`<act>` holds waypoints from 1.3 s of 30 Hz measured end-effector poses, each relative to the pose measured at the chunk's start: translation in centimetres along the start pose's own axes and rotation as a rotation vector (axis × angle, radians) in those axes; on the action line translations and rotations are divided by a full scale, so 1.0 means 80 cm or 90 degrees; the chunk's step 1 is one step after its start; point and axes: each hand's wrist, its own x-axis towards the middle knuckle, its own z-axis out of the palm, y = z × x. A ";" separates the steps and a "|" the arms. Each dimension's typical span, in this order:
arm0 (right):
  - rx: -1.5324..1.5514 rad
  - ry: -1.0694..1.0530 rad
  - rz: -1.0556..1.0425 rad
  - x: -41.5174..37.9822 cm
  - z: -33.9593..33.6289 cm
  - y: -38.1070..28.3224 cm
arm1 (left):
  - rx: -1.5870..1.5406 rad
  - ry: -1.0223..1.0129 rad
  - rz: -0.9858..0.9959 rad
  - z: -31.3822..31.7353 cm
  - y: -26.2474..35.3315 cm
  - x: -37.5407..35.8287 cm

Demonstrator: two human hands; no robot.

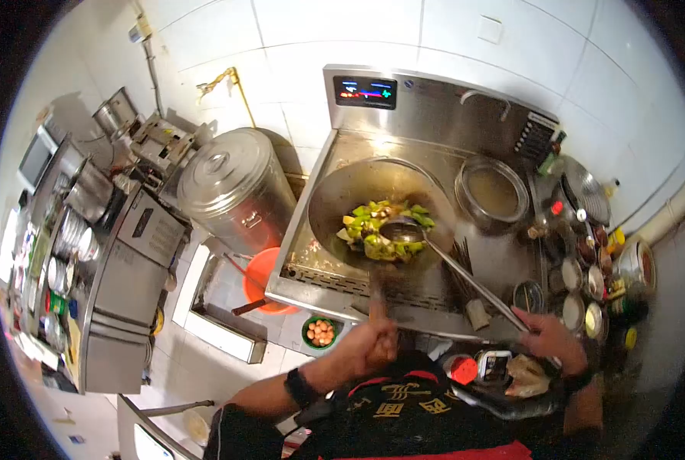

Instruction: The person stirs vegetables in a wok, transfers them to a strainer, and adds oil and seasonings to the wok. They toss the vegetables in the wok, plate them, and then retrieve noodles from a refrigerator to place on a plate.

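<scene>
A wok [329,222] sits on the steel stove, with chopped green vegetables [373,245] and some browner pieces in it. My left hand [373,345] is closed around the wok's handle [377,295], which looks smeared by motion. In my right hand [553,341] is the long shaft of a ladle [473,282], gripped near its far end. The ladle's bowl rests among the vegetables, so its underside is hidden.
Right of the wok stands a round metal pot [493,192] of liquid. Seasoning bowls [573,310] and bottles crowd the right side. A lidded steel barrel [231,184], an orange bucket [262,272] and a green basket of eggs [320,333] are at the left.
</scene>
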 end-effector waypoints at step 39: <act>-0.196 0.150 -0.022 0.108 0.146 0.023 | -0.060 -0.243 0.038 -0.219 -0.054 0.104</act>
